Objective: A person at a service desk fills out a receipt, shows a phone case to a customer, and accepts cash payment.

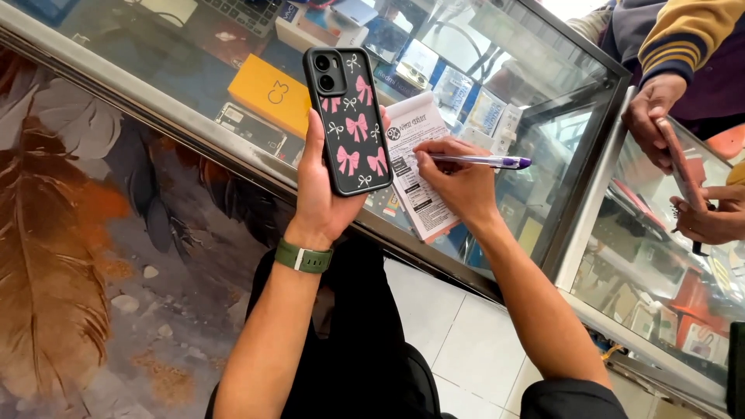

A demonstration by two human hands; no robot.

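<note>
My left hand (322, 194) grips the phone (348, 118) by its edges — slick, breakable; right hand (458, 182) at three o'clock pinches a light pen (477, 161) over the slip (415, 167)

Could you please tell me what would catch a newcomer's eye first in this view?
Most striking is the black phone case with pink bows, held upright in the left hand at the centre. Beside it, the right hand presses a purple pen to a printed form lying on the glass counter. At far right, another person's hands hold a second phone.
</note>
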